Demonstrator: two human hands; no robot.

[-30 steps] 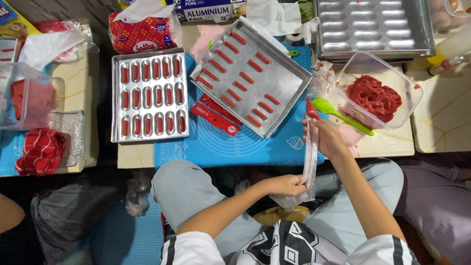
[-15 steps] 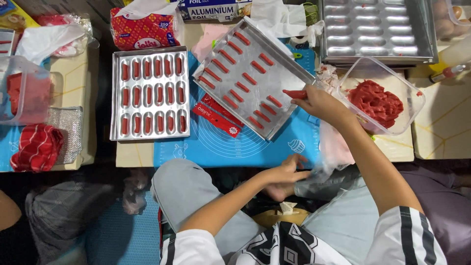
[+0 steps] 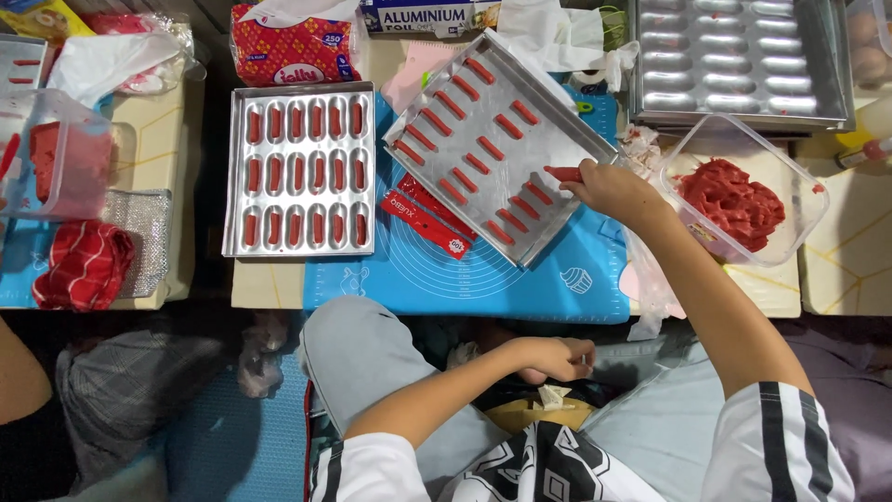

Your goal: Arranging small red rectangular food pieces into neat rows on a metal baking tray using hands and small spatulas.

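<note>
filled mould tray (image 3: 299, 169) left | tilted tray (image 3: 506, 144) centre | tub (image 3: 748, 191) right

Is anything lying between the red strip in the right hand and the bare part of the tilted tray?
Nothing visible does. The right hand holds the red strip over the tilted tray, beside a bare patch; the laid strips sit further left.

Matt silver sheet-metal tray (image 3: 548, 200) under soft red sticks; glossy clear plastic tub (image 3: 801, 186) of rough red paste; smooth blue silicone mat (image 3: 483, 288); shiny embossed metal mould (image 3: 237, 167); crinkled white tissue paper (image 3: 548, 28).
</note>
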